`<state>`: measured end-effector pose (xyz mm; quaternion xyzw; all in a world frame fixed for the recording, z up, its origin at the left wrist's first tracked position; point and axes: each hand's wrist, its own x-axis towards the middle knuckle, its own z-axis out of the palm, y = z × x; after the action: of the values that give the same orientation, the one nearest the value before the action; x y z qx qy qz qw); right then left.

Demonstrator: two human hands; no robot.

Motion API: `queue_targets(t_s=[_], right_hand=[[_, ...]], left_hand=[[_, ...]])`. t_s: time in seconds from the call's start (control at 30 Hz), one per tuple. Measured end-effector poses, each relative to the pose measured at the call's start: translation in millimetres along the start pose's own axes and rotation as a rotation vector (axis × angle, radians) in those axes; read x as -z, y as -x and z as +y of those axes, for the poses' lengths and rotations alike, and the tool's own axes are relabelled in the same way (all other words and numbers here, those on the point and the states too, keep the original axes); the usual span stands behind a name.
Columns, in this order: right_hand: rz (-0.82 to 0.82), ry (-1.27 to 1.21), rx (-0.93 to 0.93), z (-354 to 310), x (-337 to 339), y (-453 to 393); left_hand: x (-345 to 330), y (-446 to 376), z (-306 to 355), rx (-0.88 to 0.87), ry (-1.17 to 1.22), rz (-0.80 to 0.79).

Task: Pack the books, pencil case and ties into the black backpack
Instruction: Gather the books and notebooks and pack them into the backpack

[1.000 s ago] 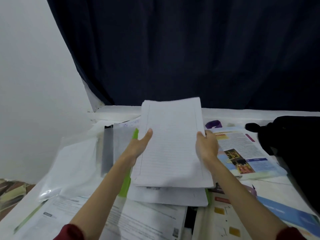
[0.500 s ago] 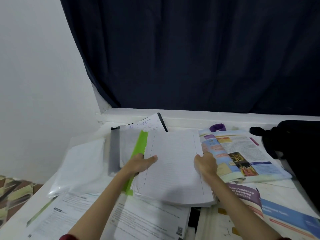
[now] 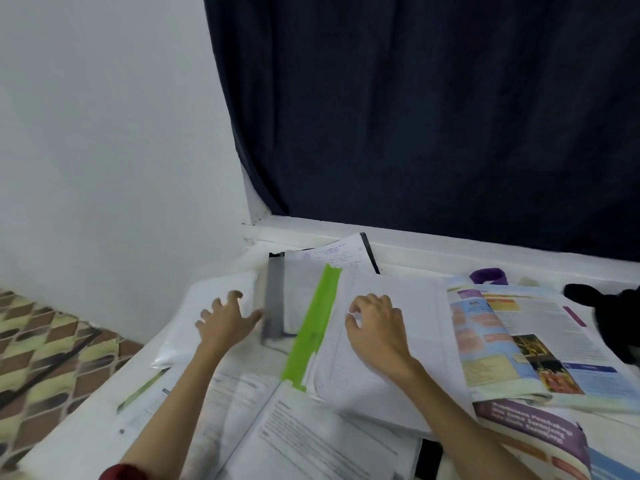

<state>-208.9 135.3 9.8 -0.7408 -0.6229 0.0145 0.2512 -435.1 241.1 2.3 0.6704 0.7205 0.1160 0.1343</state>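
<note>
Hands spread over the loose books

Books and papers covered the white tabletop [image 3: 408,252], and the lined notebook [image 3: 391,341] in the middle served as my landmark. My right hand [image 3: 377,332] rested on the notebook's page, fingers loosely curled with the tips touching the paper, gripping nothing. My left hand [image 3: 225,318] lay to the left of the notebook, fingers apart and relaxed, over a clear plastic sleeve of papers [image 3: 204,327], its thumb near a grey folder [image 3: 275,303]; whether the palm pressed the sleeve I could not tell. A bright green strip [image 3: 313,327] ran along the notebook's left edge, between it and the grey folder. Behind the notebook a written sheet on a black-edged book [image 3: 336,254] leaned toward the dark curtain [image 3: 433,116]. Just right of the notebook an open colour textbook [image 3: 526,341] lay flat, and a purple-covered book [image 3: 533,431] sat nearer me below it. Farther right of the notebook, at the picture's edge, was the black backpack [image 3: 620,320], only partly in view. A small purple object [image 3: 490,276] sat behind the textbook. Printed worksheets [image 3: 304,441] lay on the near side of the notebook, under my forearms.
</note>
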Motion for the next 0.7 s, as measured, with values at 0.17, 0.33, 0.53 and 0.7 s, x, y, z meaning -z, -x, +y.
queue_targets(t_s=[0.17,0.33,0.53,0.7], right_hand=[[-0.157,-0.026,0.072,-37,-26,-10],[-0.175,-0.084,0.070,-42,-33,-15],[-0.018,-0.912,-0.330,-26,36,-30],[-0.172,-0.891,-0.471,27,100,-28]], left_hand=[[1,2,-33,0.094,0.164,-0.120],[18,1,-29,0.115,0.545,-0.208],[51,45,45,-0.184,1.008,-0.458],[34,89,125,-0.536,0.811,-0.624]])
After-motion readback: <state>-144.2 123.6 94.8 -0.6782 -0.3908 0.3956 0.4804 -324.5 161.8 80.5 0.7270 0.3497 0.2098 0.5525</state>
